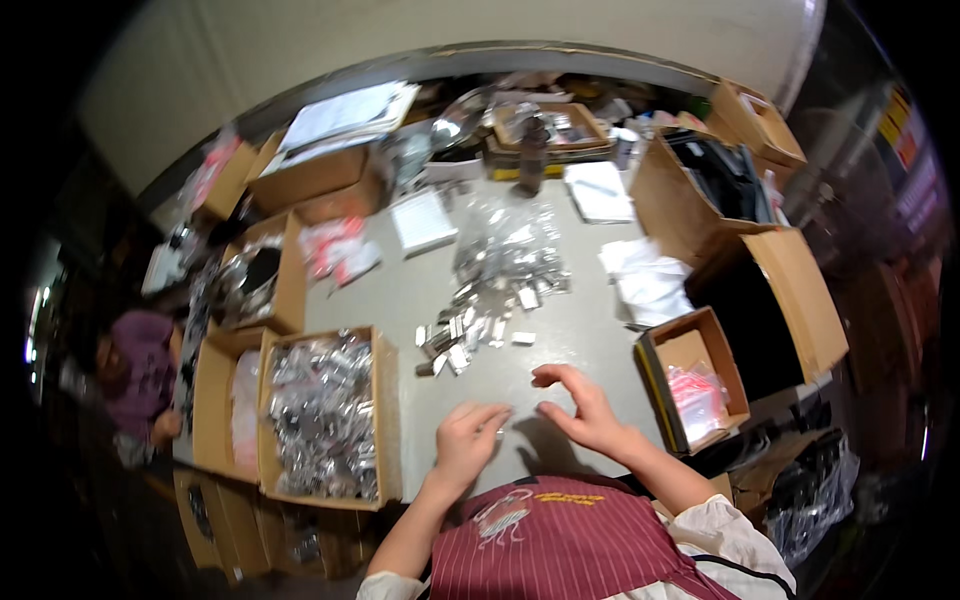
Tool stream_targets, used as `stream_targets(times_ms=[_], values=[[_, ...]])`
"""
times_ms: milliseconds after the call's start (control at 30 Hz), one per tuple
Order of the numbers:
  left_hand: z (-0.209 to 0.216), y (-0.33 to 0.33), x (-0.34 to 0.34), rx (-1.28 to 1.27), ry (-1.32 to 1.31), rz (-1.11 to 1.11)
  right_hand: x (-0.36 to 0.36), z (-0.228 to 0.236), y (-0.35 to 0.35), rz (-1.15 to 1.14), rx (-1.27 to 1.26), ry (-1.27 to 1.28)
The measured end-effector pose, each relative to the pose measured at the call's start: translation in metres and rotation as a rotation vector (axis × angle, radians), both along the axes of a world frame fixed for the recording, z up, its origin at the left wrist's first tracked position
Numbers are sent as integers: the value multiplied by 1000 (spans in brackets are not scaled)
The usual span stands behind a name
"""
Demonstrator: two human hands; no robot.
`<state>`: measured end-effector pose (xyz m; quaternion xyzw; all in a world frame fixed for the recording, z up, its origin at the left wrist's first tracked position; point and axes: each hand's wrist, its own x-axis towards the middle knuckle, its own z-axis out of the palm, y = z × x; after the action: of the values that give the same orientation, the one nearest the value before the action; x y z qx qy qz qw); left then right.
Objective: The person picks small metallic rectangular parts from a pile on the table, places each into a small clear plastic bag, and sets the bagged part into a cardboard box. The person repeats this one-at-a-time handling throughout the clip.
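My left hand (466,440) is over the near part of the grey table, its fingers pressed together in a pinch. Whatever may be between those fingertips is too small to make out. To its right, my right hand (588,412) has thumb and forefinger apart in a curve, holding nothing that shows. Beyond both hands lies a loose pile of small shiny metal pieces (455,338), with a single piece (523,339) slightly apart. A clear plastic bag (508,235) with more of these pieces rests behind the pile.
At the left, a cardboard box (390,430) holds many small clear-wrapped parts. A small box (738,385) with red-edged zip bags (698,398) stands at the right. Farther back are a white box (422,222), a dark bottle (533,155) and crumpled white paper (645,280). Another person (145,370) is far left.
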<state>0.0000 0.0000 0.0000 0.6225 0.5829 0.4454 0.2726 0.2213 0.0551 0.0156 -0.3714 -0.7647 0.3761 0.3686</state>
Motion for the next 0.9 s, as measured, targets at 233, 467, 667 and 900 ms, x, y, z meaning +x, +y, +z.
stream_targets(times_ms=[233,467,667,900], values=[[6,7,-24,160,353,99,-53,20,19,347,335,-202],[5,16,-35,250,536,52,-54,-6,39,621,59,-481],[-52,29,-48,282,442,-95,-69,-39,45,736,11,-497],[-91,38,-43,22,370,103,-70,-75,106,408,58,-363]])
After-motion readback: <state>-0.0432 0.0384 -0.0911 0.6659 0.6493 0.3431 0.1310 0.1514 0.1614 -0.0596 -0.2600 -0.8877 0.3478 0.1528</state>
